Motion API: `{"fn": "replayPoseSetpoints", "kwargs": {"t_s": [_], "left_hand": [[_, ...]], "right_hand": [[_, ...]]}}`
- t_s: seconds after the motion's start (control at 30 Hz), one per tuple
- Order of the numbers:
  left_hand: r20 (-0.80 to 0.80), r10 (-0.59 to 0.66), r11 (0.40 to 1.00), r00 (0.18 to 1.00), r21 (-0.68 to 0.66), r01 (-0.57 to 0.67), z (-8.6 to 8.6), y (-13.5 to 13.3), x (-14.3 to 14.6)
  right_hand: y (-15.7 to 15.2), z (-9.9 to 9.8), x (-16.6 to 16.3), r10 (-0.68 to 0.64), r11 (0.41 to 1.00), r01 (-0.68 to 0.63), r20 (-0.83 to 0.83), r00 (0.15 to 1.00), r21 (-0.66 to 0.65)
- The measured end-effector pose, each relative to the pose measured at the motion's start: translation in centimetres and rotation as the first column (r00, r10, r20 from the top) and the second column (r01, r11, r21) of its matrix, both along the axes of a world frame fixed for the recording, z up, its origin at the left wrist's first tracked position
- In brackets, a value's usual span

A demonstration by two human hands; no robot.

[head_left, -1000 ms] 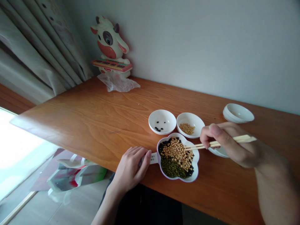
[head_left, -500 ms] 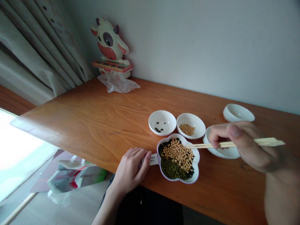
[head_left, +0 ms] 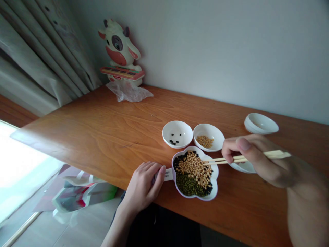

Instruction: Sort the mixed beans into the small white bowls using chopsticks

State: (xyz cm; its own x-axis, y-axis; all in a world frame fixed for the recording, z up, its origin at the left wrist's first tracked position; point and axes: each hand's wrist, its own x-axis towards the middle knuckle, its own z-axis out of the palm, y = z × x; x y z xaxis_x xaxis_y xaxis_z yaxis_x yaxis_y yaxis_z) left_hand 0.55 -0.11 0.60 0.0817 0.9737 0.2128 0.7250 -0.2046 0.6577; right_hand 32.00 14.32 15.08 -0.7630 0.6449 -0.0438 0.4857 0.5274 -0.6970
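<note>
My left hand (head_left: 145, 187) is closed round the handle of a flower-shaped dish (head_left: 215, 181) with a pale purple rim. In the dish lie soybeans (head_left: 191, 163), green mung beans (head_left: 189, 185) and black beans (head_left: 181, 159). My right hand (head_left: 257, 159) grips a pair of chopsticks (head_left: 218, 160); their tips, slightly apart, reach the soybeans on the dish's right side. Whether a bean sits between the tips is too small to tell. Behind the dish stand a white bowl (head_left: 168, 132) with several black beans and a white bowl (head_left: 218, 137) with soybeans.
Partly hidden under my right hand is another white bowl (head_left: 244, 167). Stacked white bowls (head_left: 260, 125) stand at the back right. A cow toy (head_left: 120, 51) with a keyboard and a clear plastic bag (head_left: 130, 92) are by the wall. Bags (head_left: 79, 195) lie on the floor, left of the table edge.
My right hand has moved left with the chopsticks, covering more of the bowl beneath it. The chopstick tips have spread a little apart over the soybeans. My left hand stays on the handle.
</note>
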Motion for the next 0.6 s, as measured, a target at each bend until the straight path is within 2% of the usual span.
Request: {"fn": "replayPoseSetpoints", "kwargs": {"t_s": [0.6], "left_hand": [[0.015,0.001,1.000,1.000,0.007,-0.001,-0.11,0.02,-0.11]], "right_hand": [[-0.19,-0.03,-0.51,0.013,0.999,-0.011,-0.044,0.999,0.031]]}}
